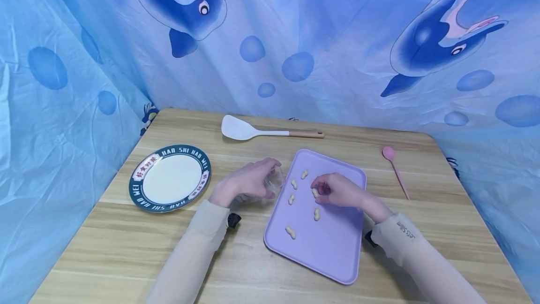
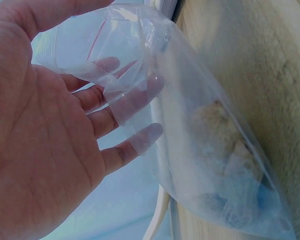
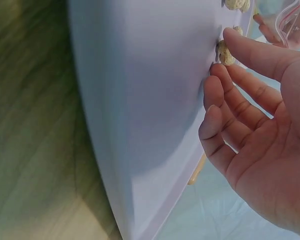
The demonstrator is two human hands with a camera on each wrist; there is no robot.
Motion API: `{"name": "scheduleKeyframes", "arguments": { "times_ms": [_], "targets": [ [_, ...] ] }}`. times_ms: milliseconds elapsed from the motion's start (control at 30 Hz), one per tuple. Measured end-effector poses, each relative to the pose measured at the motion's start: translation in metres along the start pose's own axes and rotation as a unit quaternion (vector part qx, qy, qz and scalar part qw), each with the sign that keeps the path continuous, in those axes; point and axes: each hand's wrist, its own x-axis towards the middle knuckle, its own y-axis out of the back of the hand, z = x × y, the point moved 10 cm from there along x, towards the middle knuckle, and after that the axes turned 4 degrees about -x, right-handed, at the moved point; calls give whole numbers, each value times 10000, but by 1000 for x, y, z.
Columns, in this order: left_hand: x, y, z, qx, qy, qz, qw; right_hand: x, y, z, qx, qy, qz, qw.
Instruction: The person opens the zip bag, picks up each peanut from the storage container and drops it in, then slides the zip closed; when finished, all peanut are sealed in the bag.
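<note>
My left hand (image 1: 249,179) holds a clear zip bag (image 2: 190,100) beside the tray's left edge, thumb at its mouth and fingertips behind or inside the plastic. A thin red line runs near the bag's opening. Tan, rough, peanut-like shapes (image 2: 220,125) show through its lower part. Over the lilac tray (image 1: 325,247), my right hand (image 1: 339,190) has thumb and fingertips around a peanut (image 3: 225,53), pinching it near the tray surface. Several more unshelled peanuts lie scattered on the tray, among them one close below the right hand (image 1: 317,214) and one lower left (image 1: 290,232).
Left of the tray is a white plate with a dark green lettered rim (image 1: 201,165). A white spatula with a wooden handle (image 1: 238,128) lies along the back of the wooden table (image 1: 105,247). To the right rests a pink spoon (image 1: 389,154). Blue dolphin-print curtains (image 1: 329,22) surround the table.
</note>
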Motion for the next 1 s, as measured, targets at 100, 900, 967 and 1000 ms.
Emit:
{"name": "scheduleKeyframes", "arguments": {
  "times_ms": [100,900,967,1000],
  "targets": [
    [0,0,0,3,20,4,10000,0,0,0,14,-59,-3,10000],
    [-2,1,0,-13,-7,32,10000,8,13,-11,103,25,236,9997],
    [-1,1,0,-14,-26,41,10000,11,16,-15,113,68,239,9996],
    [-1,1,0,-10,-34,41,10000,13,17,-17,108,92,244,9996]
  ]
}}
